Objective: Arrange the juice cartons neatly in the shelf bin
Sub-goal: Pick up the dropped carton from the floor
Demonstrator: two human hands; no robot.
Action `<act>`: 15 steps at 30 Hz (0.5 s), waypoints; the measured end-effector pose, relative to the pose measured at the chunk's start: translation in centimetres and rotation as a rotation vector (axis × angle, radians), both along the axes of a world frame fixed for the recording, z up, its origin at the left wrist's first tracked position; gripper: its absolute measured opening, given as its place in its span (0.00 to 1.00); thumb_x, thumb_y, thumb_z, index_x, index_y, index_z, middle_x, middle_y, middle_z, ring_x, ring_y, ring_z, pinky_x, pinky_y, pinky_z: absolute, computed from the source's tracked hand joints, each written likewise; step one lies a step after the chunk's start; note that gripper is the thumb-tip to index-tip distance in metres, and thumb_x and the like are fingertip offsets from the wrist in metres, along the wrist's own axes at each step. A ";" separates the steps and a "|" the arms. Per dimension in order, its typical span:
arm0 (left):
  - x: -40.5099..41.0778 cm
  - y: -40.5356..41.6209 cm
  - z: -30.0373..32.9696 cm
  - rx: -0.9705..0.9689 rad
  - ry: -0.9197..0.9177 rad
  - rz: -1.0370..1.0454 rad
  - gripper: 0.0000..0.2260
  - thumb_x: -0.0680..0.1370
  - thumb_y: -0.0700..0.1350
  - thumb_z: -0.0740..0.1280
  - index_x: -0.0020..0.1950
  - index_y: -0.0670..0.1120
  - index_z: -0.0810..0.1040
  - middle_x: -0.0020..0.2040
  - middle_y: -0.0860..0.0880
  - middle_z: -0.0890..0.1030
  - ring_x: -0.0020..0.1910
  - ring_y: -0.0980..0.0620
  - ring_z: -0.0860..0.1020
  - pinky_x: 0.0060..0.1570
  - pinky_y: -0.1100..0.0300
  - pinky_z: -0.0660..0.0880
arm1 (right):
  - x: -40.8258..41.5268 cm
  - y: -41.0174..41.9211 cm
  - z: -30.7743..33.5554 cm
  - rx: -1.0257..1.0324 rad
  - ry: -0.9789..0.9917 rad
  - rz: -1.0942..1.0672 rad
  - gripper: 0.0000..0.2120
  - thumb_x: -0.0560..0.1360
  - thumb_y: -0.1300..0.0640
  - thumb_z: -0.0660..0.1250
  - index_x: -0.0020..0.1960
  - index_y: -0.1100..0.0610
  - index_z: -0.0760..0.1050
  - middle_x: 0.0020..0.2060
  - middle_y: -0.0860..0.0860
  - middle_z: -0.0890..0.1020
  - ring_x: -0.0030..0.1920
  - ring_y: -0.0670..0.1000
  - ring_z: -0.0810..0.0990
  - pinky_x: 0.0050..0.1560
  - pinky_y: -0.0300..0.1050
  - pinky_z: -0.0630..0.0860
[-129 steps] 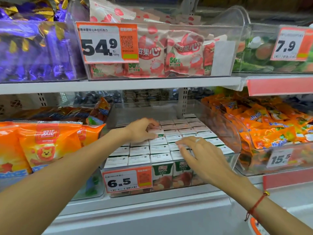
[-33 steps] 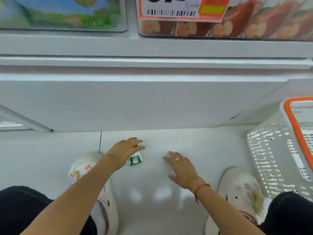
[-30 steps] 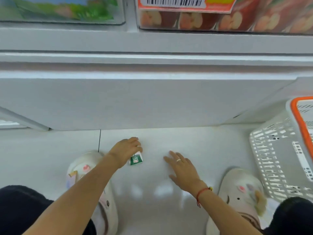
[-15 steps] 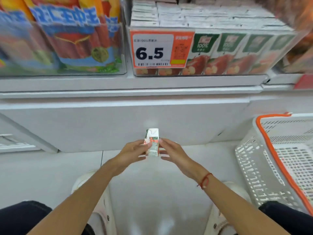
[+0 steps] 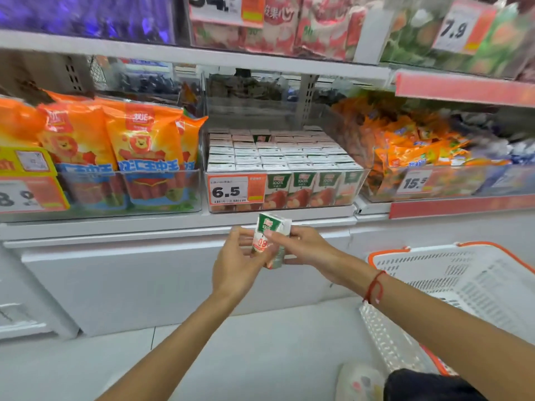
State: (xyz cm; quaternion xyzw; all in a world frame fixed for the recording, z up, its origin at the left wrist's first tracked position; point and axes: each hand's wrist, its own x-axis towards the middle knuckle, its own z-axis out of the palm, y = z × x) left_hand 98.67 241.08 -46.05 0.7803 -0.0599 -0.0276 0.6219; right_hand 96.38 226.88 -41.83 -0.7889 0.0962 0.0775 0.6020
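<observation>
Juice cartons (image 5: 278, 153) fill the clear shelf bin (image 5: 359, 183) in front of you, packed upright in tidy rows with their white tops showing and the front row's green and red faces visible through the wall, beside a price tag (image 5: 236, 190) reading 6.5. One gap shows near the back of the rows. You hold one loose carton (image 5: 272, 238) upright between both hands, just below the bin's front edge: your left hand (image 5: 236, 264) grips its left side with curled fingers, and your right hand (image 5: 304, 246) pinches its right side, a red string on that wrist. Left of the juice bin, another bin (image 5: 173, 195) holds orange sausage packs (image 5: 144, 143). Right of it, a third bin (image 5: 492, 180) holds a loose heap of orange snack bags (image 5: 411, 143). A white basket (image 5: 463, 285) with an orange rim sits by your right arm; what it contains cannot be seen.
</observation>
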 end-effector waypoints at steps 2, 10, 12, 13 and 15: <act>-0.8 -1.7 0.8 0.017 -0.093 -0.014 0.15 0.71 0.55 0.75 0.51 0.55 0.74 0.44 0.62 0.82 0.44 0.65 0.80 0.45 0.62 0.76 | -0.5 -1.6 1.3 -0.031 0.005 -0.040 0.15 0.77 0.46 0.68 0.59 0.54 0.80 0.50 0.50 0.86 0.51 0.48 0.85 0.56 0.45 0.80; -1.8 -12.6 1.6 0.018 -0.190 -0.371 0.12 0.79 0.53 0.65 0.63 0.58 0.77 0.52 0.61 0.82 0.54 0.62 0.79 0.54 0.63 0.73 | -3.5 -13.8 3.1 -0.095 0.069 -0.166 0.16 0.75 0.47 0.71 0.60 0.53 0.79 0.52 0.51 0.85 0.53 0.51 0.83 0.57 0.48 0.79; -1.6 -16.0 0.1 0.089 -0.206 -0.507 0.13 0.81 0.52 0.62 0.66 0.57 0.75 0.57 0.60 0.80 0.57 0.60 0.77 0.56 0.65 0.72 | -4.6 -17.8 1.5 -0.061 0.076 -0.263 0.16 0.73 0.49 0.72 0.58 0.53 0.79 0.50 0.51 0.86 0.51 0.51 0.84 0.54 0.46 0.80; -1.4 -17.5 -1.0 0.166 -0.230 -0.561 0.14 0.82 0.51 0.60 0.68 0.55 0.73 0.61 0.58 0.78 0.61 0.58 0.75 0.59 0.64 0.71 | -5.3 -19.9 0.2 -0.028 0.085 -0.325 0.16 0.71 0.49 0.73 0.56 0.55 0.80 0.47 0.52 0.86 0.49 0.51 0.85 0.52 0.46 0.80; -0.8 -20.4 -4.0 0.382 -0.333 -0.637 0.15 0.83 0.49 0.57 0.70 0.54 0.71 0.68 0.55 0.73 0.68 0.55 0.70 0.64 0.60 0.66 | -6.6 -24.0 -2.9 0.051 0.110 -0.472 0.14 0.69 0.50 0.75 0.51 0.56 0.79 0.41 0.52 0.86 0.47 0.52 0.85 0.51 0.47 0.80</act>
